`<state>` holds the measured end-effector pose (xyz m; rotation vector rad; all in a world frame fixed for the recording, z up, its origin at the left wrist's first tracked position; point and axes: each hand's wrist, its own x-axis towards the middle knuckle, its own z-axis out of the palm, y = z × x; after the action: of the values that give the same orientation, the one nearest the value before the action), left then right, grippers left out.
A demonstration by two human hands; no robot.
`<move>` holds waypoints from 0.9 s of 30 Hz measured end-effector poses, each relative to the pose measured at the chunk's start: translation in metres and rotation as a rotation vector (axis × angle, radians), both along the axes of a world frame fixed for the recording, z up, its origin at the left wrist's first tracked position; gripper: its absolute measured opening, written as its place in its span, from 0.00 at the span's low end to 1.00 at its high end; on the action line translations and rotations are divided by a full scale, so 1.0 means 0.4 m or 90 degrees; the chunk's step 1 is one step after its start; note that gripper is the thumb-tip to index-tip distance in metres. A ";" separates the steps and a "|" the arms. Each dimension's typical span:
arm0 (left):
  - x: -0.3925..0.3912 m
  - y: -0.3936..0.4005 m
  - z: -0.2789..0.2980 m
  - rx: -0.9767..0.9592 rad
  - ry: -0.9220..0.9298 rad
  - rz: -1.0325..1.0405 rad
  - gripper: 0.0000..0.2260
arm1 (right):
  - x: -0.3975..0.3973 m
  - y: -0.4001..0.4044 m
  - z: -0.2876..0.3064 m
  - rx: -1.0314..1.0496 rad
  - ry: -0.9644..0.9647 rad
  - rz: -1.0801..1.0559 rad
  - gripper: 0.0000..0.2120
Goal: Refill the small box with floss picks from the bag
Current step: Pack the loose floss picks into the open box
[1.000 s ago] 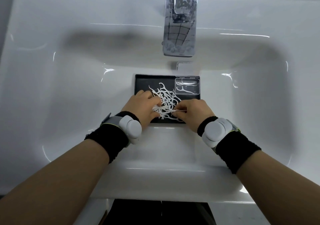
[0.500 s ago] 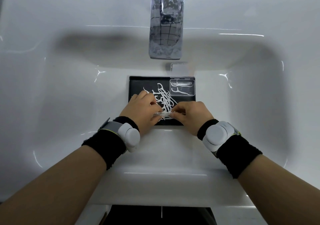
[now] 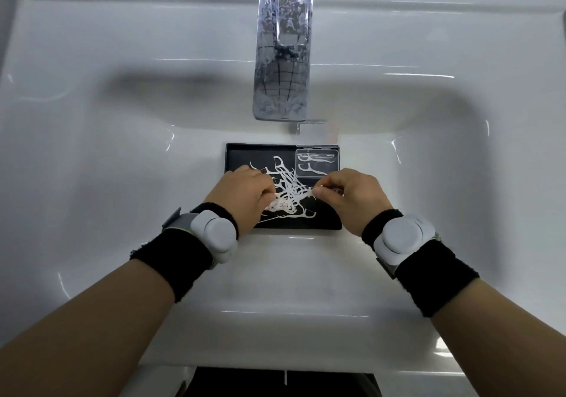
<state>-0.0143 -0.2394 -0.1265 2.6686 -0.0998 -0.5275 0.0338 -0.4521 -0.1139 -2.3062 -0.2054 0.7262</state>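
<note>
Two hands work over a black tray [image 3: 239, 154] at the middle of the frame: the left hand [image 3: 245, 194] grips a bunch from the tangled floss picks [image 3: 288, 188], while the right hand [image 3: 349, 194] pinches one pick. The sorting step seems in hand; next, that pick needs carrying to the small clear box [image 3: 317, 164] at the tray's upper right, which holds only a few. No bag is visible, and the tray sits in a white sink [image 3: 122, 151] below a chrome faucet [image 3: 281, 59].

A single head-worn wide-angle camera looks steeply down and forward from close above a white sink [image 3: 92, 157], faucet [image 3: 283, 59] at top centre, both forearms entering from the lower corners.
</note>
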 end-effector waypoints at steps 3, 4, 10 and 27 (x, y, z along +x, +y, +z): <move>0.003 0.002 -0.001 0.027 0.032 0.023 0.06 | 0.017 -0.016 0.001 -0.001 -0.012 -0.035 0.06; 0.003 0.004 -0.002 0.039 0.047 0.022 0.07 | 0.023 -0.021 -0.001 0.001 -0.021 -0.055 0.06; 0.003 -0.004 -0.016 0.019 0.024 0.049 0.09 | 0.062 -0.034 -0.020 -0.013 -0.045 -0.140 0.06; 0.072 -0.068 0.016 -0.123 0.084 0.251 0.05 | 0.091 -0.047 -0.032 -0.016 -0.029 -0.146 0.07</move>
<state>0.0143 -0.2667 -0.1202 2.3716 0.3863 -0.5295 0.0702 -0.4709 -0.1267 -2.3232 0.0475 0.5623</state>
